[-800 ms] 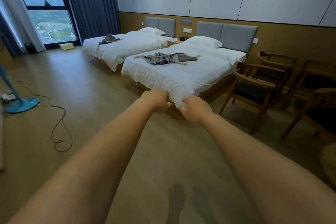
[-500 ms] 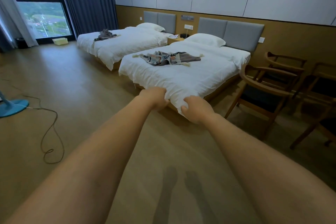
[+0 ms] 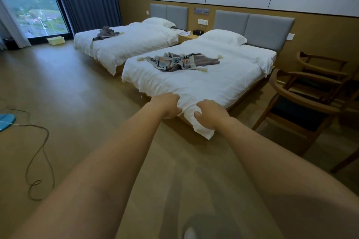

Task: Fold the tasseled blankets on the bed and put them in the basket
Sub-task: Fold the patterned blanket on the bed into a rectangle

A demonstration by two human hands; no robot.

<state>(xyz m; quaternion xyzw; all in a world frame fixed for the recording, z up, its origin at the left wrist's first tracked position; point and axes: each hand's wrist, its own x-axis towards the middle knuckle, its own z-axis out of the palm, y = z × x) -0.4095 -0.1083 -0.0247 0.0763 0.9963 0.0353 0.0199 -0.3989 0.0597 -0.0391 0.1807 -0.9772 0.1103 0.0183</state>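
— What's changed since a moment back?

— Little in the hands. My left hand (image 3: pixel 167 105) and right hand (image 3: pixel 208 112) still clench the foot corner of the white duvet (image 3: pixel 194 87), just below the centre of the frame. That corner now hangs lower off the near bed (image 3: pixel 252 27). The view has come closer and swung right, so the blue fan base (image 3: pixel 5 120) is nearly off the left edge.

— And the blankets?

— Untouched. The patterned tasseled blanket (image 3: pixel 180 62) lies crumpled on the near bed, a little above centre, well apart from both hands. The grey blanket (image 3: pixel 105 33) sits bunched on the far bed (image 3: pixel 169 14), upper left.

— So where does that leave us?

— No further on, I judge. I'm only handling the duvet, and no fold has begun. A pale shallow container (image 3: pixel 56 40) on the floor by the window, upper left, may be the basket; I can't tell for sure.
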